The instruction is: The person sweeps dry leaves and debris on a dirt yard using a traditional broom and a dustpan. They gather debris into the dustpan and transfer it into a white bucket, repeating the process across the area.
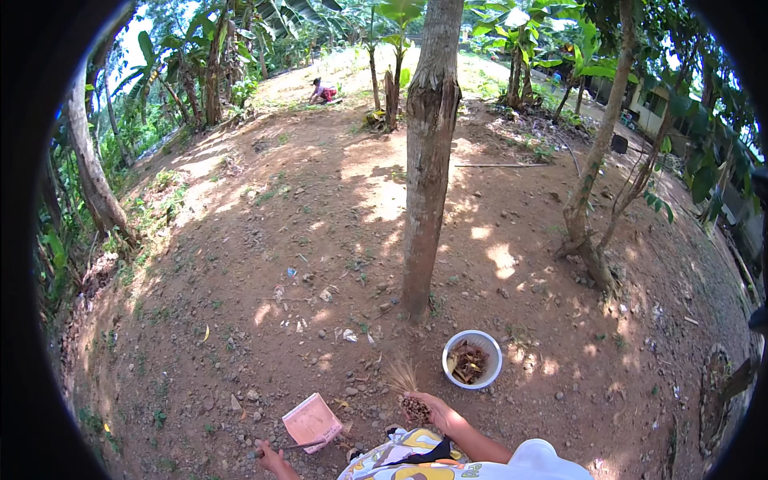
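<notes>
At the bottom centre, my right hand [439,413] is closed around a stick broom [414,399], its thick bound butt end towards me and thin bristles fanning towards the tree. Lower left, my left hand [273,459] grips the handle of a dustpan [312,420] with a pinkish, worn pan that bears some writing. The pan rests on or just over the soil; which one is unclear. A round whitish basin [472,359] holding dry brown leaves [468,362] stands on the ground beyond my right hand.
A tree trunk [427,180] rises straight ahead, behind the basin. Thinner trunks [585,210] stand at the right and a leaning trunk [96,168] at the left. Stones and litter scraps [350,335] dot the dirt. Far off, a person [324,91] crouches; a pole [498,165] lies beyond the tree.
</notes>
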`<state>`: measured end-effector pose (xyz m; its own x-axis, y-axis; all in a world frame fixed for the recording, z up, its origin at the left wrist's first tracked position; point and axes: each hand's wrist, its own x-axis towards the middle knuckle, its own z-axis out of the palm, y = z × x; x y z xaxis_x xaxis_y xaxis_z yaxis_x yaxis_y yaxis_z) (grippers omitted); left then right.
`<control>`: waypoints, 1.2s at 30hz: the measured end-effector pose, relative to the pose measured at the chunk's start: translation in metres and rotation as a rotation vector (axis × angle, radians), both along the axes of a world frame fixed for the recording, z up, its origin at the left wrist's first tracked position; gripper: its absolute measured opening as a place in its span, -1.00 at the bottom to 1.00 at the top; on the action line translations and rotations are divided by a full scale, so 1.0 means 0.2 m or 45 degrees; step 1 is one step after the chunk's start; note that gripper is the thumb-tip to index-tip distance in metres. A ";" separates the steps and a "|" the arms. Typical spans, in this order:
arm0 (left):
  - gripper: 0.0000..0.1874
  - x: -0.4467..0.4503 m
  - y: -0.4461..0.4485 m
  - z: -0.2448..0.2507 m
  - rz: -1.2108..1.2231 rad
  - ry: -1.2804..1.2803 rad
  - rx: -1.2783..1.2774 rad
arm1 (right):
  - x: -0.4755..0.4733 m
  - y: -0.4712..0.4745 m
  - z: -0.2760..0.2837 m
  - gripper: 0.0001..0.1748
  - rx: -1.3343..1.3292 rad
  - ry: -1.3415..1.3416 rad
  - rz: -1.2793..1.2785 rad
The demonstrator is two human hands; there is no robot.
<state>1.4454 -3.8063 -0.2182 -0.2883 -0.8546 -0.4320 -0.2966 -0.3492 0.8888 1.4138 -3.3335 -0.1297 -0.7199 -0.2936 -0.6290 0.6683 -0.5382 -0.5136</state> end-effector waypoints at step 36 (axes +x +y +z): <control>-0.62 0.35 -0.04 0.25 0.502 0.091 -0.016 | -0.20 0.07 -0.14 -0.67 -0.151 -0.065 -0.050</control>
